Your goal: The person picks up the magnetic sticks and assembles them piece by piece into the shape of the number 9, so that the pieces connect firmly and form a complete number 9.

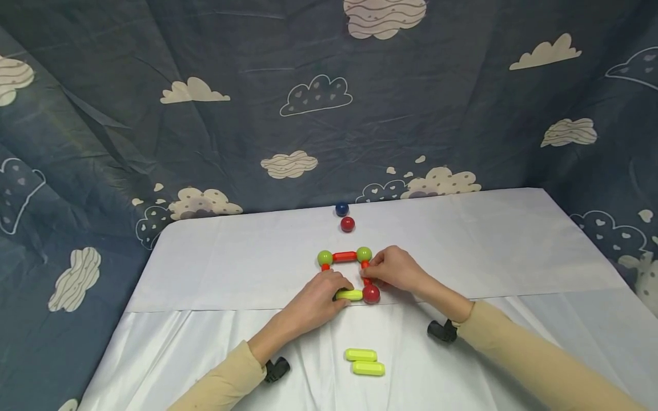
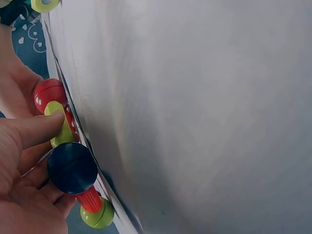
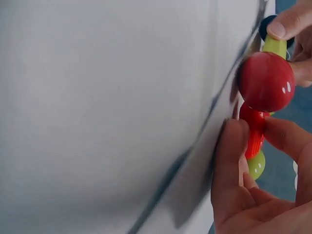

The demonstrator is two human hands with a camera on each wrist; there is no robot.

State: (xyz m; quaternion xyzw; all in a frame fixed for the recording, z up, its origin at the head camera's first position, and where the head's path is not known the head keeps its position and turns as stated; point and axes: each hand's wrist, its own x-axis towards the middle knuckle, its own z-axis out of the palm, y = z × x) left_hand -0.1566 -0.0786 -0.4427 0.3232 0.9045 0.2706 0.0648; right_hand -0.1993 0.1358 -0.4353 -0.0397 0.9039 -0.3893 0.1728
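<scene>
A four-sided frame of toy rods and balls lies on the white table. Its near side is a yellow-green rod (image 1: 350,295), pinched by my left hand (image 1: 319,301) between a dark blue ball (image 2: 73,168) and a red ball (image 1: 371,294). My right hand (image 1: 398,269) pinches the right-hand red rod (image 3: 254,131), which runs from that red ball to a green ball (image 1: 364,254). Another red rod (image 1: 344,257) forms the far side, reaching a second green ball (image 1: 325,258). In the head view my left hand hides the blue ball and much of the left red rod (image 2: 90,200).
Two loose yellow-green rods (image 1: 365,361) lie side by side nearer me. Beyond the frame sit a loose red ball (image 1: 347,224) and a loose blue ball (image 1: 341,209), close to the table's back edge. A dark cloud-patterned cloth (image 1: 308,51) hangs behind the table.
</scene>
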